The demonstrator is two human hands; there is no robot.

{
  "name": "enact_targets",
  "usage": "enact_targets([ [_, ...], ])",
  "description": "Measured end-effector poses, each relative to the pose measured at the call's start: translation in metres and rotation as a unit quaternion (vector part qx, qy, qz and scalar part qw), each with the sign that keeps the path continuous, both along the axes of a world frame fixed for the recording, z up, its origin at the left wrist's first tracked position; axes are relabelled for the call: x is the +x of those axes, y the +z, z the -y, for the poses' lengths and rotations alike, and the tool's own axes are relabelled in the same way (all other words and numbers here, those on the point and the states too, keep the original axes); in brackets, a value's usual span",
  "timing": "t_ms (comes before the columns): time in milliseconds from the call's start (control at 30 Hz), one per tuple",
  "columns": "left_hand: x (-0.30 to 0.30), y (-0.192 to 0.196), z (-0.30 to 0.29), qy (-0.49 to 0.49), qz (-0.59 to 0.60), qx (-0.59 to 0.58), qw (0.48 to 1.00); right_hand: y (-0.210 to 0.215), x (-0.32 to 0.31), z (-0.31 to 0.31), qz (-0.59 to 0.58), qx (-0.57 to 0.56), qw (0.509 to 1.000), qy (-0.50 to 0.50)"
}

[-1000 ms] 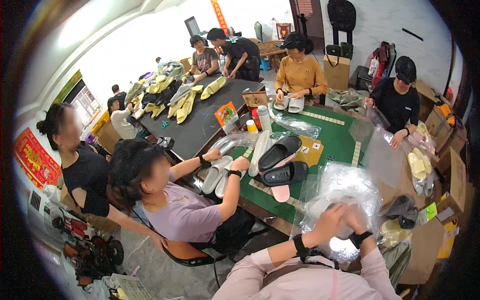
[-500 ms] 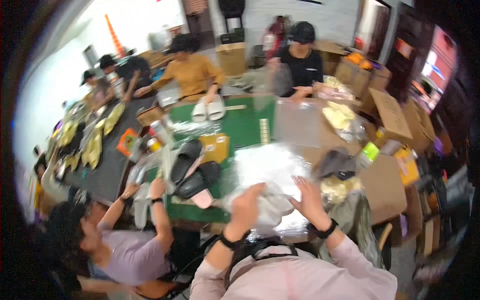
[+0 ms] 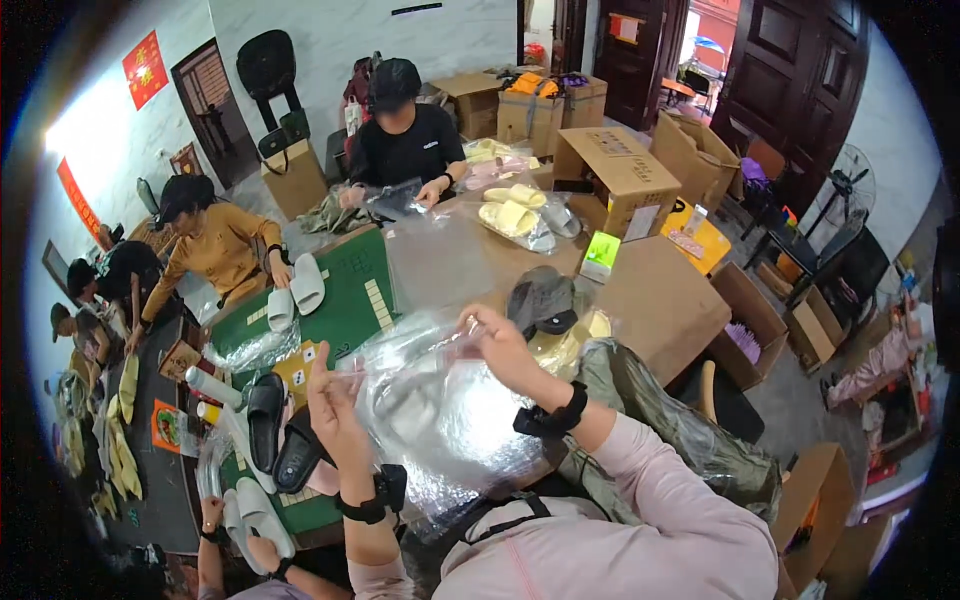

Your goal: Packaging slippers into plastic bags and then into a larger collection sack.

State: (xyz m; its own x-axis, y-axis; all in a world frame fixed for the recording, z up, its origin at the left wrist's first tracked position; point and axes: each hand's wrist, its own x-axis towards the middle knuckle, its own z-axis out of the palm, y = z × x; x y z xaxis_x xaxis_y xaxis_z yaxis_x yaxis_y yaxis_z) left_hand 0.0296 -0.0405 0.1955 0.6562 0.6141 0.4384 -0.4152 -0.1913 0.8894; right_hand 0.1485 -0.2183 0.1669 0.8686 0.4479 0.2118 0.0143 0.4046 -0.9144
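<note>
since the earlier frame, view has swung right. left hand (image 3: 335, 405) and right hand (image 3: 500, 345), fingers pinched shut, stretch the clear plastic bag (image 3: 440, 415) at lower centre. step: opening its mouth; next calls for loading slippers (image 3: 278, 435).

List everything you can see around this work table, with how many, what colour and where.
clear plastic bag: one, transparent, held up between both hands
black slippers: a pair, on the green mat at left
white slippers: a pair, at the mat's far edge
green mat: one, on the table
pale yellow slippers: several, bagged, far side of the table
dark cap: one, grey-black, beyond the right hand
cardboard boxes: several, brown, right of the table and on the floor
co-workers: several, seated along the far and left sides
left hand: one, fingers pinching the bag's left edge, black wristband
right hand: one, fingers pinching the bag's top edge, black wristband
</note>
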Motion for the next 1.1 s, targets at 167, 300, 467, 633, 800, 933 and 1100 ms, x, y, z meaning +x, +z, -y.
enact_targets([
  [167,0.010,-0.026,0.019,-0.110,-0.013,0.039,0.993,0.007,0.037,0.034,0.094,-0.047,0.978,-0.178],
  [300,0.000,-0.112,0.029,-0.093,-0.331,0.051,0.938,-0.022,0.066,0.085,0.029,0.094,0.963,-0.251],
  [467,-0.051,-0.241,0.055,-0.008,-0.459,0.345,0.818,-0.147,0.084,0.163,-0.067,-0.094,0.938,-0.326],
  [633,-0.076,-0.308,0.067,-0.047,-0.517,0.456,0.723,-0.214,0.084,0.215,-0.161,-0.129,0.930,-0.305],
  [800,-0.072,-0.295,0.069,-0.065,-0.504,0.419,0.753,-0.197,0.083,0.208,-0.002,-0.329,0.880,-0.343],
  [933,-0.086,-0.304,0.061,-0.024,-0.476,0.395,0.786,-0.107,0.022,0.122,0.141,-0.492,0.715,-0.475],
  [1100,-0.084,-0.293,0.052,-0.059,-0.523,0.355,0.772,-0.135,-0.019,0.075,0.337,-0.438,0.827,-0.101],
])
